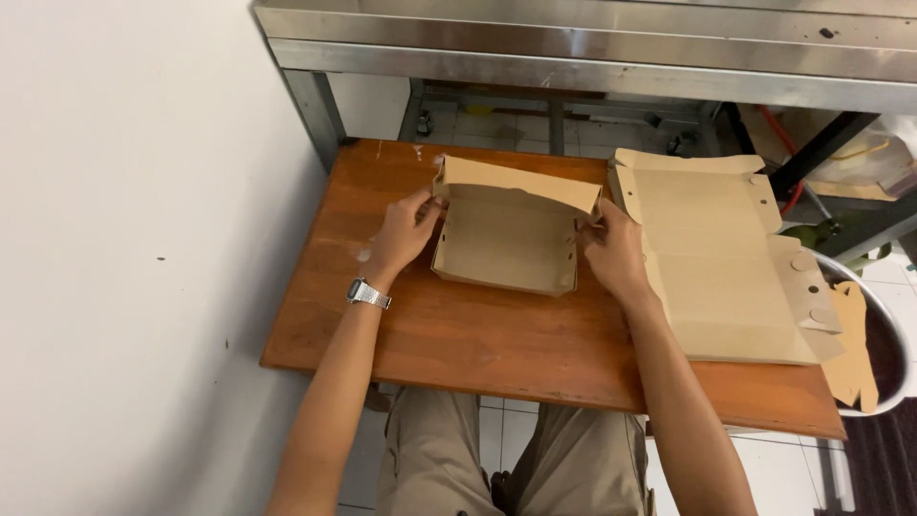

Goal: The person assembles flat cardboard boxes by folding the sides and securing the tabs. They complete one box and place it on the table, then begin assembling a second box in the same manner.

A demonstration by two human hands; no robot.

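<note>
White wall [115,239] at left; steel bench [592,43] across the top, tiled floor beneath. Wooden table [497,344] in the centre, above the seated person's knees. Flat cardboard sheet [716,258], unfolded, lies on the table's right side, its edge overhanging near a white basin [893,325]. Half-folded box [511,229] stands mid-table between the two hands, walls raised, far flap tilted up. Left hand [409,232], wearing a metal watch [368,293], pinches the box's left wall at the far corner. Right hand [613,250] presses against the right wall, fingertips pinching its tab.
</note>
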